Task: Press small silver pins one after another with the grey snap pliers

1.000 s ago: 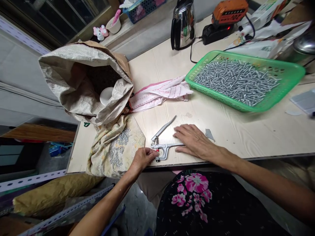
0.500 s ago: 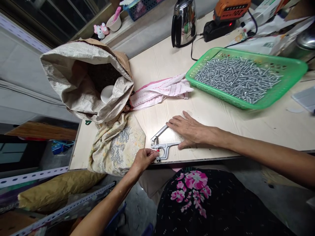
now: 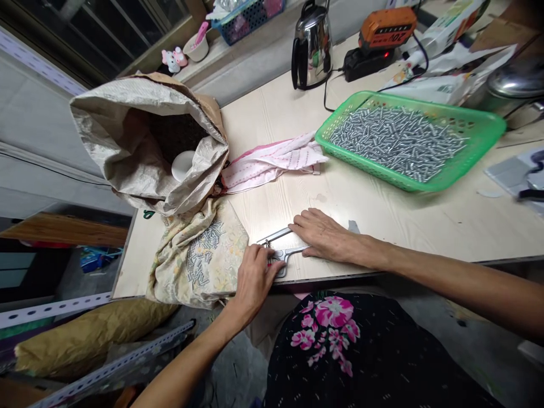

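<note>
A grey metal hand press (image 3: 291,250) with two long handles lies flat near the table's front edge. My left hand (image 3: 254,277) is closed around its head end, covering most of the red part there. The fingers of my right hand (image 3: 325,235) lie over the ends of both handles, fingertips on the upper one and thumb at the lower one. Left of my left hand, small metal springs or pins (image 3: 204,249) lie in a loose pile on a floral cloth (image 3: 233,226). Whether a small piece sits in the press head is hidden.
A green basket (image 3: 442,184) full of small metal pieces stands at the right. A large open sack (image 3: 148,187) stands at the left, a pink and white cloth (image 3: 272,164) beside it. Behind are a kettle (image 3: 312,48) and an orange battery (image 3: 389,28) on a charger.
My left hand has gone from pinching at the red part to wrapping round the press head. My right hand has brought the handles somewhat closer together. The view has shifted slightly.
</note>
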A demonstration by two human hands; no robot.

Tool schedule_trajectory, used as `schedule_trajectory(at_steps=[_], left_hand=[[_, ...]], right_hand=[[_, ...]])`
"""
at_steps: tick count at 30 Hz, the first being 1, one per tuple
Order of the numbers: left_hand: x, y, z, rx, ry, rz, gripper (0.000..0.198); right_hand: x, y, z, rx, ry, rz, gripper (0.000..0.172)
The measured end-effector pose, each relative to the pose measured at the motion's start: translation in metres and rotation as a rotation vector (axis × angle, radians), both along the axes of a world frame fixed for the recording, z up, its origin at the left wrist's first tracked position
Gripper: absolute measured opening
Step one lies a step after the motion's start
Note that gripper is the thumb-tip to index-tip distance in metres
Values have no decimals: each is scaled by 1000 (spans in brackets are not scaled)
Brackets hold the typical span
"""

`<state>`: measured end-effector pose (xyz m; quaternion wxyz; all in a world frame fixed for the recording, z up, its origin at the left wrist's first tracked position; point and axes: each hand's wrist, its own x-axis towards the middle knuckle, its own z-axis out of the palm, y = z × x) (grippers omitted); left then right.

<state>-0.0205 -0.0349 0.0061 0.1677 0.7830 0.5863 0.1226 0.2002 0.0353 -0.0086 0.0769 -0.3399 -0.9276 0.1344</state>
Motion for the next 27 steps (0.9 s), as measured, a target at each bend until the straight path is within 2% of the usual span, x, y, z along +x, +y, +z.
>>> schedule_trajectory(at_steps=[2, 6, 7, 9, 11, 16, 18, 22, 24, 27], left_hand=[[12, 12, -2, 57, 43, -144, 40], [24, 37, -7, 0, 159, -308, 64], [25, 42, -7, -21, 181, -327, 67], [27, 47, -6, -43, 204, -346, 69], [31, 49, -5, -55, 186, -377, 63], [38, 49, -5, -98, 81, -464, 27], [39, 49, -7, -88, 87, -456, 17], [39, 47, -13, -38, 127, -443, 20], [39, 45, -15, -21, 140, -433, 21], [39, 37, -20, 45, 141, -358, 26]], right_hand=[[0, -3, 0, -4, 20, -18, 39], [7, -3, 3, -42, 18, -59, 64], [9, -2, 4, -62, -5, -79, 66], [13, -2, 6, -102, -53, -105, 57], [14, -5, 7, -107, -68, -96, 41], [10, -19, -6, 7, -9, -84, 6], [8, -24, -15, 29, 37, -82, 10], [6, -27, -28, 37, 106, -62, 19], [7, -25, -28, 46, 119, -65, 19], [14, -14, -18, 38, 99, -98, 9]])
